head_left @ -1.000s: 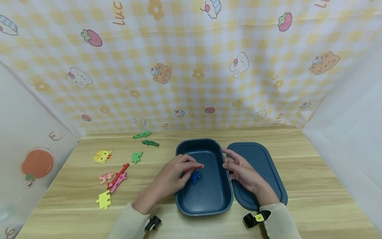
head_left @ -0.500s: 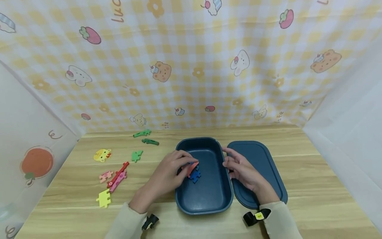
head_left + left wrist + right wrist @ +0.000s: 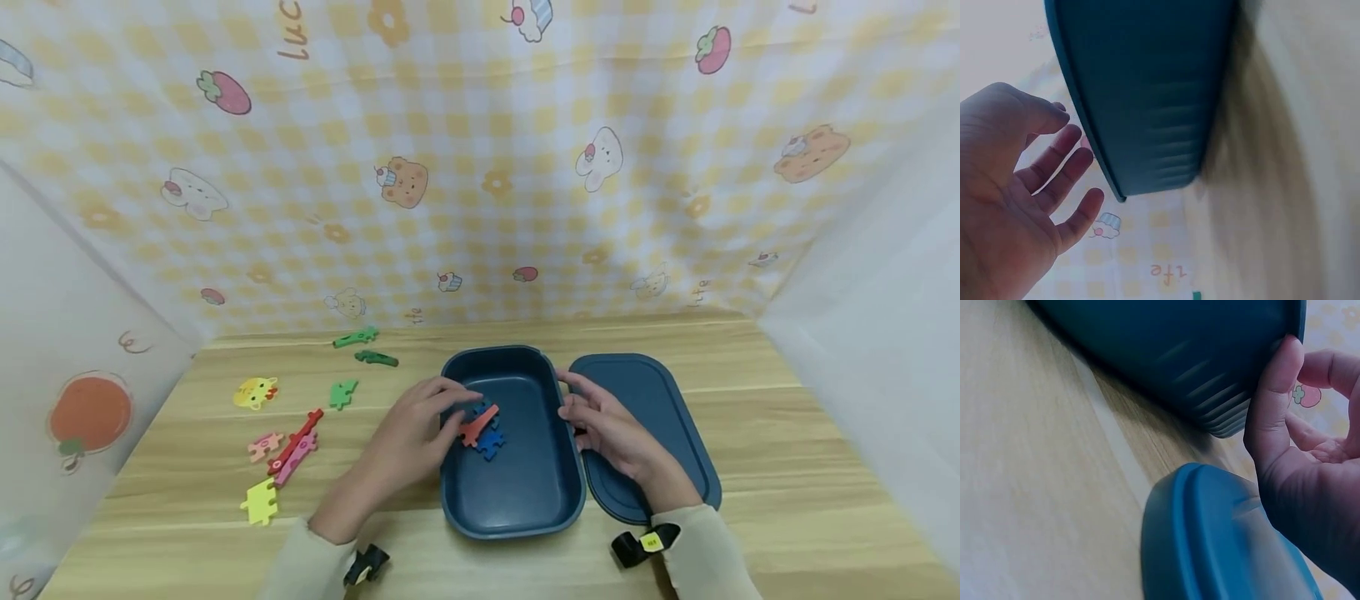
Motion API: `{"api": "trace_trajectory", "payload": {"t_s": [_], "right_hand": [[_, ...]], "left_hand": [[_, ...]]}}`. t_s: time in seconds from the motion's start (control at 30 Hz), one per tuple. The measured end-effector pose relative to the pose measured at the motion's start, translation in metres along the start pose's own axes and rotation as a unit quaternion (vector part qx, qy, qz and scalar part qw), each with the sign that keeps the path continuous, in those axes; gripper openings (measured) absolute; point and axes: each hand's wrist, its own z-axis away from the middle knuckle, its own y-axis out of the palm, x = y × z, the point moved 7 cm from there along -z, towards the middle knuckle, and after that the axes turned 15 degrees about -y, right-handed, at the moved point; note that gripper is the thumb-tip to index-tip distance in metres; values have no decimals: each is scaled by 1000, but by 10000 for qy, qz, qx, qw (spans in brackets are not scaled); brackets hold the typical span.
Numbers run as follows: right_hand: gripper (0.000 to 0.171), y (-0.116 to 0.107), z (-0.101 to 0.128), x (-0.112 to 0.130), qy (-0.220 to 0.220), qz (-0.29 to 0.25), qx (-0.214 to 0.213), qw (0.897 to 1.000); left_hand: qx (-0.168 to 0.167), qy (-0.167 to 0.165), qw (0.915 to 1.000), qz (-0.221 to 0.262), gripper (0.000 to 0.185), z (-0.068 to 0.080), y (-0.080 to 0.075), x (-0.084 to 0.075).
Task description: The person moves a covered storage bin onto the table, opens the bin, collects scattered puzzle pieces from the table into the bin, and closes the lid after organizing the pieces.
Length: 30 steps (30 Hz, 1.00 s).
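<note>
**Red piece released into the box, left hand pulling back**

The flat red puzzle piece [image 3: 478,424] now lies loose on the floor of the dark blue rectangular plastic box [image 3: 525,500], in the box's left half, tilted and partly overlapping the blue jigsaw-shaped piece [image 3: 491,443]. Half a second ago the left hand was still pinching it; a second ago it was held higher over the blue piece. So the drop is done: two pieces sit in the box.

The left hand [image 3: 411,435] is out over the box's left rim, fingers relaxed and slightly spread, holding nothing; the left wrist view shows the open palm [image 3: 1004,206] beside the box's outer wall [image 3: 1147,94]. It has slid a little toward the table's left side since the last frames.

The right hand [image 3: 609,429] has not moved: thumb pressed on the box's right rim [image 3: 1272,394], other fingers loosely curled, steadying the box. It rests over the matching dark blue lid [image 3: 660,417], which lies flat just beside the box on its right.

Left of the box on the wooden table [image 3: 787,467] more pieces remain: three green ones [image 3: 360,358] near the back edge, a yellow animal face [image 3: 255,392], a red and pink cluster [image 3: 292,446], a yellow jigsaw piece [image 3: 259,502] nearer the front.
</note>
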Motion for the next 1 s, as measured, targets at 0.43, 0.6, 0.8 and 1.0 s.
{"api": "trace_trajectory", "payload": {"t_s": [0.43,0.6,0.8,1.0], "right_hand": [[73,2,0,-1,80,86,28,9999],[73,2,-1,0,58,73,19,10000],[74,2,0,0,46,18,39,10000],[74,3,-1,-1,25,-46,44,10000]], "left_hand": [[-73,-616,9978,234,35,35,-19,26],[-269,-770,9966,100,38,42,-27,41],[-369,-1002,9943,15,42,54,-36,61],[-420,-1141,9925,-154,44,67,-44,76]]}}
